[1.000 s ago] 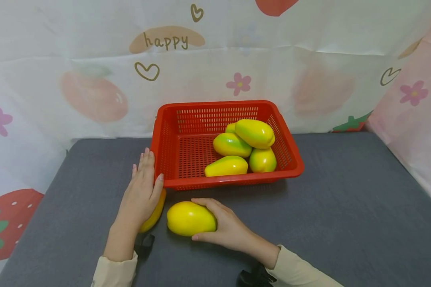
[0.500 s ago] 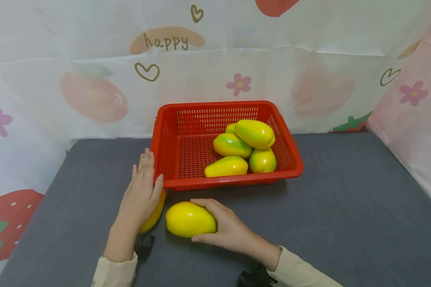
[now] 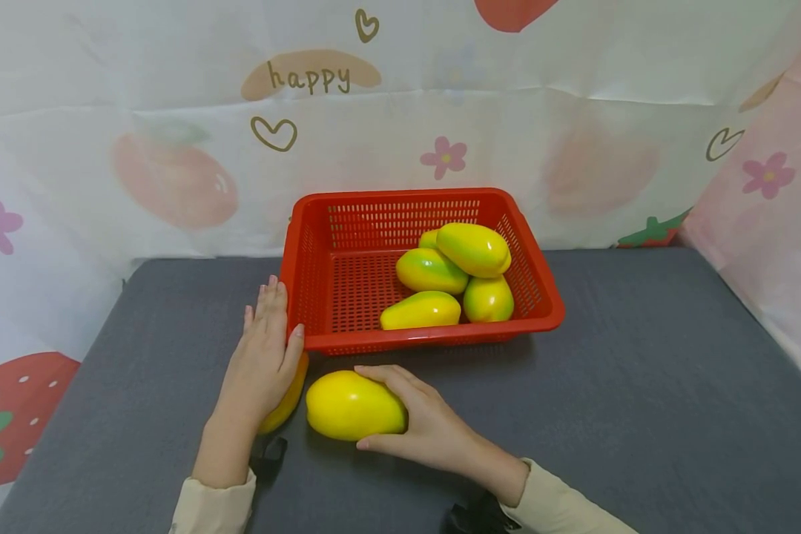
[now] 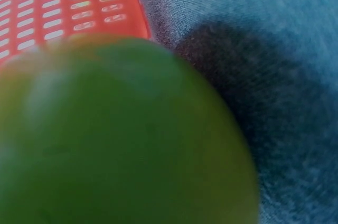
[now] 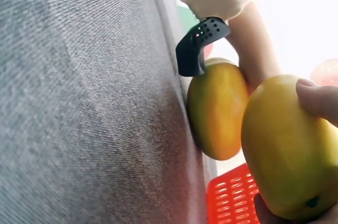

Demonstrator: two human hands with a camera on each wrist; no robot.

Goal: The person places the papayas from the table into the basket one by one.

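Note:
In the head view my right hand (image 3: 430, 419) grips a yellow mango (image 3: 350, 406) at its right end, thumb on the near side and fingers over the far side. The right wrist view shows this mango (image 5: 285, 145) above the cloth, with a dark spot at its lower end. My left hand (image 3: 256, 367) lies with straight fingers along the left wall of a red plastic basket (image 3: 414, 336). A second mango (image 3: 285, 404) rests on the cloth beside that hand, partly hidden by it; in the left wrist view this mango (image 4: 127, 139) looks green and fills the foreground.
Several yellow-green mangoes, including a top one (image 3: 474, 248), are heaped in the basket's right half. The table wears a grey cloth (image 3: 654, 386). Behind it hangs a printed curtain (image 3: 374, 141). A black wrist camera mount (image 5: 198, 47) sits near the second mango.
The mango in my right hand has risen slightly and shifted a little to the left. My left hand and the basket stay in place.

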